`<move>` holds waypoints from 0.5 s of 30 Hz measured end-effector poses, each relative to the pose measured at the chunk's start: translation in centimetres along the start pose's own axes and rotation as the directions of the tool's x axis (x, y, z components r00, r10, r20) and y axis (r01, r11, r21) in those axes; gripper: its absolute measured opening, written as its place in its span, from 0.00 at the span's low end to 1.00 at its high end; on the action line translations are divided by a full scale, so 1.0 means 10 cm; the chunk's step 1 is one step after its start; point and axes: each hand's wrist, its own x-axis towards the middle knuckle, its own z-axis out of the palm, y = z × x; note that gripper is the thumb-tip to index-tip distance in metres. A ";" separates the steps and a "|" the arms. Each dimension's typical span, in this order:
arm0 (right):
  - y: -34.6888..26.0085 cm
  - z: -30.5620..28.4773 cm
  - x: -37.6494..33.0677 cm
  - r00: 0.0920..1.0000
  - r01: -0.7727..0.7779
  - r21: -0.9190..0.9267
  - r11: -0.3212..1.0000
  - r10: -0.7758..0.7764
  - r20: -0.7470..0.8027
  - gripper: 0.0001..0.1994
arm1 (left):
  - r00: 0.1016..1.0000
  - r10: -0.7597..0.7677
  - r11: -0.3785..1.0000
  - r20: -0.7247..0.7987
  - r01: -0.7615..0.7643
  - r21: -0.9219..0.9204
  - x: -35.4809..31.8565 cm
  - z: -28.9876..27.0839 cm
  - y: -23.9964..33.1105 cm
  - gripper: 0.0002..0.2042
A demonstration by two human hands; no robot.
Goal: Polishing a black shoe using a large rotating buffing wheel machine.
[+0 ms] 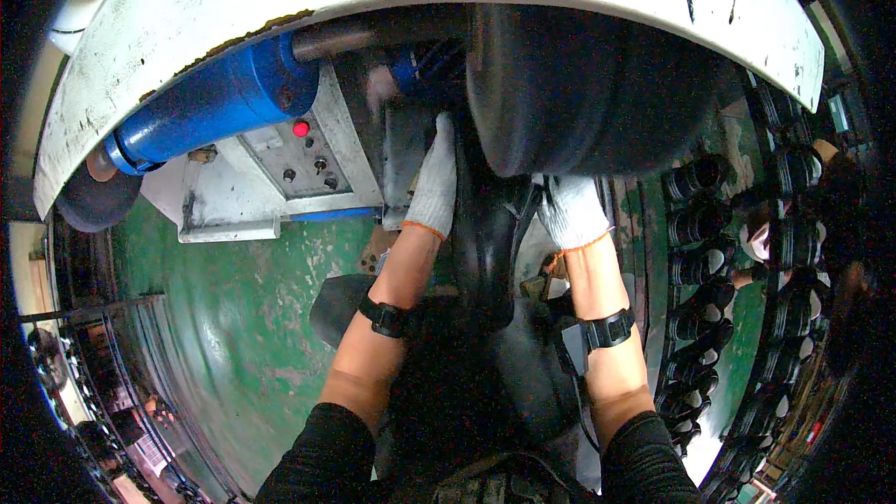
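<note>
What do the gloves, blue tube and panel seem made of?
Gloves: likely knitted fabric, matte white, with a soft, textured surface; fibre unclear. Blue tube: probably painted metal, glossy, showing bright highlights. Panel: perhaps painted sheet metal, pale grey, flat and scuffed.

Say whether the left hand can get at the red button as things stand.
Probably yes: the red button sits uncovered on the panel left of the left hand, and the blue cylinder above leaves its front free.

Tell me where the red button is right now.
In the head view, the red button is left of centre, on the grey control panel, just below the blue cylinder's right end and left of the gloved left hand.
</note>
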 end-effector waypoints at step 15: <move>0.28 0.49 -0.04 0.992 -0.084 0.153 0.985 0.097 -0.080 0.21 | 0.889 -0.092 0.953 0.448 0.209 -0.219 -0.41 0.11 0.23 0.29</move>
